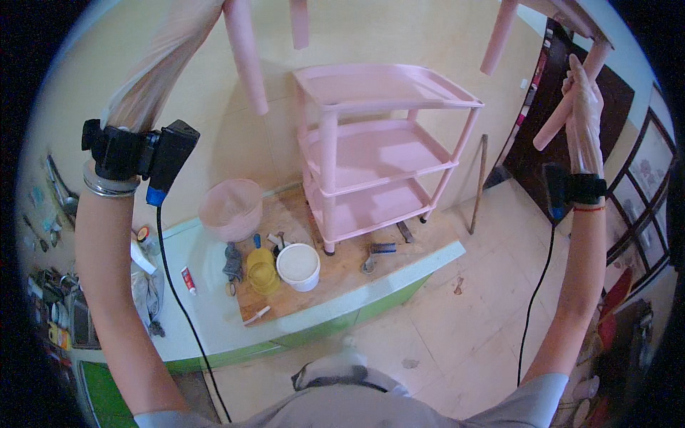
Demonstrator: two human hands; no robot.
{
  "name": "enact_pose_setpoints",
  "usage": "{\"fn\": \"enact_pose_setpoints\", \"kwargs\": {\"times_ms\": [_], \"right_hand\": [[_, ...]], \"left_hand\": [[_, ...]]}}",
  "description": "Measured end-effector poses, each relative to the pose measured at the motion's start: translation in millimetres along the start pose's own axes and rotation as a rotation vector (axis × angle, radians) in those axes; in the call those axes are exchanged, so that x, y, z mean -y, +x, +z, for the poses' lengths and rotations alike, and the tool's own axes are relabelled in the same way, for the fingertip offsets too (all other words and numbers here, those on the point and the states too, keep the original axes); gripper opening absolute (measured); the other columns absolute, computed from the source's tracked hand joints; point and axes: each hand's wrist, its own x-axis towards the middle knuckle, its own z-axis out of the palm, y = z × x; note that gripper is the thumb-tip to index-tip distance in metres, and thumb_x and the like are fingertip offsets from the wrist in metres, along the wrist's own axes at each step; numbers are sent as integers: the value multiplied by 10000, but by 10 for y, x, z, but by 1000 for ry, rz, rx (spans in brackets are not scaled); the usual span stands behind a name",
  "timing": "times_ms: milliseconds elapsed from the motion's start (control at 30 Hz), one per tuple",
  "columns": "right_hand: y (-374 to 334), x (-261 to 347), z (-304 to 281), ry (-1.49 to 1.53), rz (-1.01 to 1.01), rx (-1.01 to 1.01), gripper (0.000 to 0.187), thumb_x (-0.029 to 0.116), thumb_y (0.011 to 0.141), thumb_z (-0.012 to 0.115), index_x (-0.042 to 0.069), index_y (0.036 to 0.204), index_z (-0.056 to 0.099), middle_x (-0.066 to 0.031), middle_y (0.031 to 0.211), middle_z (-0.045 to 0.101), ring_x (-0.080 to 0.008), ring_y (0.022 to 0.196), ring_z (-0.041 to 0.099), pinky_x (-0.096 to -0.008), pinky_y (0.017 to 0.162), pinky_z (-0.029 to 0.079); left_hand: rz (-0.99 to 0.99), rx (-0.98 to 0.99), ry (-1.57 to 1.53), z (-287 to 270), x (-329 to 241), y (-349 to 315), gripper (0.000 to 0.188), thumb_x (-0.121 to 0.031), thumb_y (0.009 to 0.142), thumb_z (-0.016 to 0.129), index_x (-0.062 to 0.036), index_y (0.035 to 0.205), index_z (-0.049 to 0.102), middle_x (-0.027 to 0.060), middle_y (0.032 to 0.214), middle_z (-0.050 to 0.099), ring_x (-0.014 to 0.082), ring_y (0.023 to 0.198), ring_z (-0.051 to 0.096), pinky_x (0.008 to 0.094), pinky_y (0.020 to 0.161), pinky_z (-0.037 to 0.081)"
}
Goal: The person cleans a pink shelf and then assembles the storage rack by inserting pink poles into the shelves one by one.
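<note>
Raised between my hands is a pink plastic shelf tier, its legs hanging down and most of it beyond the upper edge. My left hand, in a thin clear glove, supports its left side; the fingertips are cut off by the picture's edge. On the other side my right hand, also gloved, is closed around a pink leg, thumb pointing up. Below and between them stands a pink three-level shelf rack, upright and apart from the raised tier. Each wrist wears a black strapped device with a cable.
The rack rests on a wooden board on a pale green counter. Around it are a pink basket, a white tub, a yellow container and a brush. A stick leans against the wall. A dark door stands right.
</note>
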Motion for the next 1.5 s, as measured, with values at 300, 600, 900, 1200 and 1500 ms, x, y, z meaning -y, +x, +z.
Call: {"fn": "enact_pose_setpoints", "kwargs": {"times_ms": [300, 600, 900, 1200, 1500], "right_hand": [[789, -879, -26, 39, -9, 82, 295, 329, 745, 717, 72, 749, 573, 2, 677, 516, -80, 590, 456, -214, 583, 392], [1408, -1812, 337, 44, 12, 136, 321, 340, 760, 684, 50, 773, 549, 13, 626, 487, -85, 559, 439, -219, 549, 352], [1748, -2283, 618, 189, 76, 320, 308, 374, 779, 664, 98, 717, 541, 13, 628, 472, -79, 586, 412, -218, 565, 315], [1548, -2418, 718, 256, 72, 264, 380, 449, 775, 632, 102, 695, 499, 23, 618, 427, -90, 573, 366, -245, 543, 278], [1411, -2486, 850, 208, 166, 286, 339, 387, 791, 645, 81, 761, 502, 12, 632, 463, -82, 584, 409, -228, 556, 307]], "left_hand": [[-26, -79, 56, 640, 335, 426, 607, -141, 894, 482, -37, 1390, 150, 75, 1298, 342, 169, 1006, 433, 286, 887, 381], [-97, -187, 107, 1349, 696, 707, 593, -143, 895, 481, -36, 1385, 164, 73, 1269, 363, 165, 993, 434, 289, 880, 383], [-166, -274, 292, 1588, 74, 637, 598, -155, 893, 490, -50, 1385, 168, 59, 1244, 378, 155, 1005, 418, 295, 897, 365], [-247, -246, 277, 1636, 243, 524, 692, -213, 881, 538, -87, 1412, 113, 27, 1335, 310, 128, 1043, 388, 282, 930, 334], [-83, -328, 263, 1540, 847, 487, 649, -221, 861, 542, -39, 1374, 189, 91, 1231, 385, 143, 891, 459, 291, 785, 411]]}}
